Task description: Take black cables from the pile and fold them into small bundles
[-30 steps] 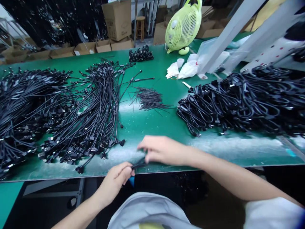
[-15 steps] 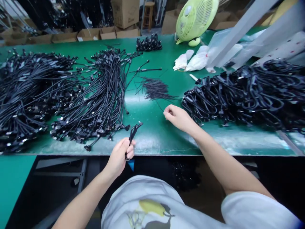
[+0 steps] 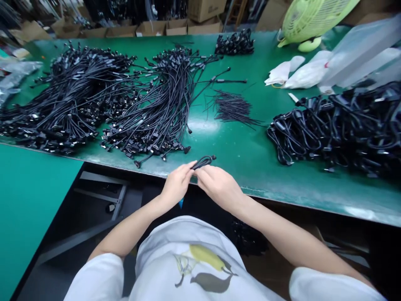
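A folded black cable (image 3: pixel 204 161) is held just over the front edge of the green table, its looped end sticking out past my fingers. My left hand (image 3: pixel 178 184) is closed around it from the left. Against the same cable, my right hand (image 3: pixel 219 186) is closed in a pinch; the thin black twist tie it took is hidden behind the fingers. Beyond my hands lies a loose pile of thin black twist ties (image 3: pixel 233 107). Straight black cables (image 3: pixel 169 96) with plugs at their ends are heaped to the left of that pile.
A larger heap of cables (image 3: pixel 84 96) lies farther left. Folded, bundled cables (image 3: pixel 338 129) cover the right side. At the back are a small cable pile (image 3: pixel 234 43), a green fan (image 3: pixel 313 19) and white plastic bags (image 3: pixel 308 76). Cardboard boxes (image 3: pixel 152 28) stand behind the table.
My right hand has come from near the tie pile to the cable in my left hand. Both hands now meet at the table edge. The view has turned left.
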Motion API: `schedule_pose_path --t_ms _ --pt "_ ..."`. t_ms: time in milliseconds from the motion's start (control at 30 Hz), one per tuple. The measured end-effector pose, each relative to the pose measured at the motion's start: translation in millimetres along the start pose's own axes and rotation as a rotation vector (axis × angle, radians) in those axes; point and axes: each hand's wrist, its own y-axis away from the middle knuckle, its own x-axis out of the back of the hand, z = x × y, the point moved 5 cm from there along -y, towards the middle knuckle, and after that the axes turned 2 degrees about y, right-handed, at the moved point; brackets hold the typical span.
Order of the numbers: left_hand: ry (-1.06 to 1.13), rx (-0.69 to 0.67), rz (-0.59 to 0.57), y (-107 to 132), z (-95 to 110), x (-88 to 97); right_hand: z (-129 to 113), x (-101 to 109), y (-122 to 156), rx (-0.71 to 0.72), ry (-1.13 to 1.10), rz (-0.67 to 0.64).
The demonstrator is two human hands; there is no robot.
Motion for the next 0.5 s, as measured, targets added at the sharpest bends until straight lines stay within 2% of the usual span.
schedule_pose_path --t_ms 100,167,233,333,500 --pt "-0.02 0.007 -0.071 0 3 0.8 -20 7 -5 0.374 0.251 -0.019" --pt "0.038 0.067 -0.114 2 6 2.4 -28 15 -7 0.549 0.334 -0.043" --pt "0.083 0.123 -0.152 5 6 4.5 -31 23 -11 0.643 0.441 -0.063" --pt "0.11 0.27 -0.162 3 -8 6.7 -30 30 -15 0.74 0.612 -0.072" --pt "0.114 0.326 -0.224 -9 -30 -4.4 -27 27 -15 0.85 0.679 -0.17"
